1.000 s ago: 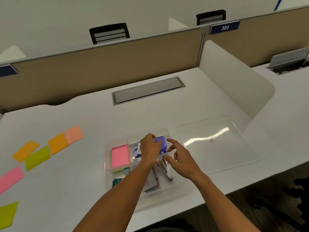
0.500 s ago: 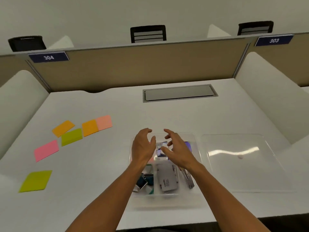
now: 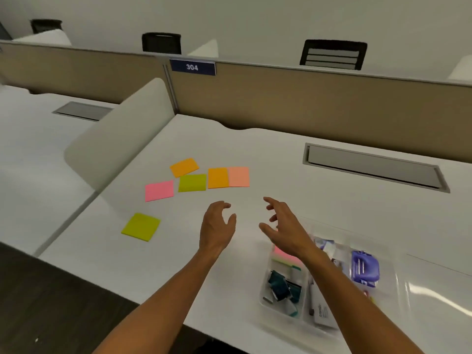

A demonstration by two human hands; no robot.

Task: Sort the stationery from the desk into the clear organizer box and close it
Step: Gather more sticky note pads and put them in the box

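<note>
6 sticky notes (image 3: 192,182) lie on the desk (image 3: 281,159); left hand (image 3: 217,227) and right hand (image 3: 284,226) hover, fingers loosely spread, holding nothing, beside the organizer box (image 3: 393,284).

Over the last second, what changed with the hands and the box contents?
The left hand let go of the purple hole punch, which now lies in the organizer box. Both hands, the right hand too, left the box empty and moved toward the sticky notes, which lie unmoved.

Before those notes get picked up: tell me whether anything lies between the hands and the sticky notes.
Nothing visible does. Bare desk separates the left hand and right hand from the sticky notes.
</note>
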